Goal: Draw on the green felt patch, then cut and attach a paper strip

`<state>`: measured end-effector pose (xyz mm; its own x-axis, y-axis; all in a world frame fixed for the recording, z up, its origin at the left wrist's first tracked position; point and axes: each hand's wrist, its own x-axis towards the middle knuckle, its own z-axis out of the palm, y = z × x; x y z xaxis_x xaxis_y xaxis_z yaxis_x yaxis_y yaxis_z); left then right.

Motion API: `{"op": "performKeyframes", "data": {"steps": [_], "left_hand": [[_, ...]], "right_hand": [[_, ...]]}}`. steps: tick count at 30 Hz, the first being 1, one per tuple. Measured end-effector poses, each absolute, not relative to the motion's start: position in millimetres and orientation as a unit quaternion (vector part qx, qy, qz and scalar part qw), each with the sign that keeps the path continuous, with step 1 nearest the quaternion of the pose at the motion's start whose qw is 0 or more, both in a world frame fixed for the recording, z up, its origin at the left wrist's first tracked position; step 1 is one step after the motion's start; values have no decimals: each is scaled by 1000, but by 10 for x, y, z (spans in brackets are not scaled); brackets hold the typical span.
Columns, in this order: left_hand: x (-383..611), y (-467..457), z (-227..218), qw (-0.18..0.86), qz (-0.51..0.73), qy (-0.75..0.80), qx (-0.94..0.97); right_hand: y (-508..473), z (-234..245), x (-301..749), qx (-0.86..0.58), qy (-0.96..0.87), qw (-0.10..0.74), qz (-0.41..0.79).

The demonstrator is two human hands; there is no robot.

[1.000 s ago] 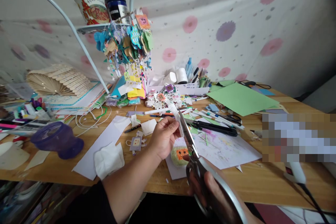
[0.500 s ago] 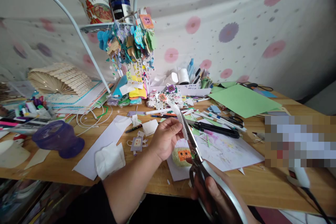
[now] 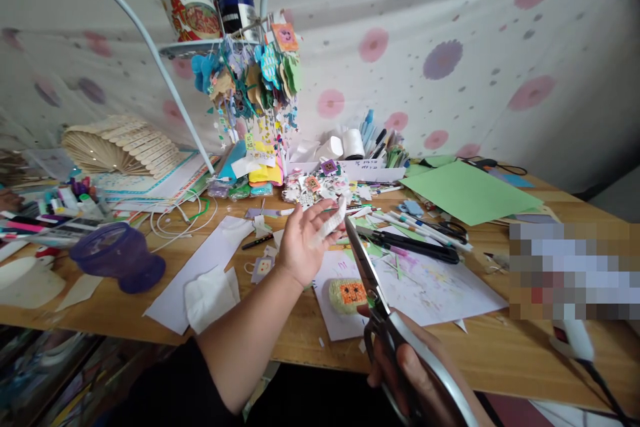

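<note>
My left hand (image 3: 300, 250) is palm up with its fingers partly spread, and a narrow white strip (image 3: 334, 220) rests across them. The strip's material is hard to make out. Large metal scissors (image 3: 370, 273) are in my right hand (image 3: 415, 360), fingers through the handles. Their blades point up and away, close to the right of the strip, and look nearly closed. Under the blades a green knitted piece with an orange face (image 3: 347, 295) lies on a white paper sheet (image 3: 450, 290). A small lilac paper figure (image 3: 261, 268) is partly hidden behind my left forearm.
A black utility knife (image 3: 415, 245), pens and cut scraps lie beyond my hands. Green paper (image 3: 470, 192) is at the right back. A purple cup (image 3: 117, 257) and crumpled tissue (image 3: 213, 298) are on the left. Paper ornaments hang from a shelf (image 3: 190, 48).
My left hand has turned palm up and its fingers have spread; the strip, pinched upright before, now lies across them. The scissors have stayed almost in place. The view has shifted slightly.
</note>
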<state>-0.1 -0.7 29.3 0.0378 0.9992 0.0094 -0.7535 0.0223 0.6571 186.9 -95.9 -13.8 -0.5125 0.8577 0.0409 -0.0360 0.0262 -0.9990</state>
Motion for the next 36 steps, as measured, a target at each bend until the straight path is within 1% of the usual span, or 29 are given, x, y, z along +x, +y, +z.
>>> {"op": "performKeyframes", "data": {"steps": [4,9,12,22,31,36], "left_hand": [[-59,37,290,631,674,273,272],[-12,-31,290,656,599,218,405],[4,-74,299,664,572,206,436],[2,-63,321,639,629,199,396],[35,-80,306,657,624,185,381],[56,-60,273,655,638,208,347]], "right_hand": [[-945,-118,1897,-349,-623,350,606],[-949,-106,1918,-371,-632,306,608],[-961,-82,1903,-383,-629,299,607],[-990,-64,1863,-384,-612,307,620],[-960,-130,1882,-299,-609,326,658],[-950,-157,1869,-263,-587,345,684]]}}
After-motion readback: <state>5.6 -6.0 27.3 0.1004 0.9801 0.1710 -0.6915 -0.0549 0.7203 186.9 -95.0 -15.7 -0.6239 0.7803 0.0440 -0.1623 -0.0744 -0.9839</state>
